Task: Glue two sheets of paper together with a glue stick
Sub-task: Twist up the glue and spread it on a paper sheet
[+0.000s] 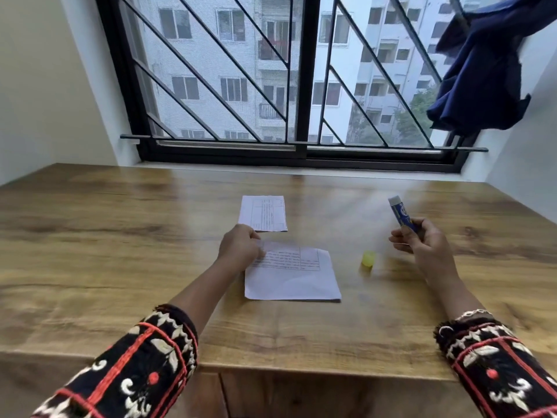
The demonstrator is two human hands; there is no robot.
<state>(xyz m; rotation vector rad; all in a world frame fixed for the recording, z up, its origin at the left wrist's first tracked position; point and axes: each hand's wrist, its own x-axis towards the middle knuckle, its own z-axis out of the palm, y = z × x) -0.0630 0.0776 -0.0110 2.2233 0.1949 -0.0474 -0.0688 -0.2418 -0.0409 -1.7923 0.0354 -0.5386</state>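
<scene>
Here the right hand (422, 242) grips the uncapped glue stick (402, 214) closed; left hand (239, 245) pinches the near paper (292, 279).

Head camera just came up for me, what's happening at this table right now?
A person sits at a wooden table by a window. The right hand holds an uncapped blue glue stick up off the table, and its yellow cap stands on the wood nearby. The left hand pins the far left corner of the nearer sheet. A second, smaller sheet lies just beyond it. Whether any glue has been applied yet cannot be told.
</scene>
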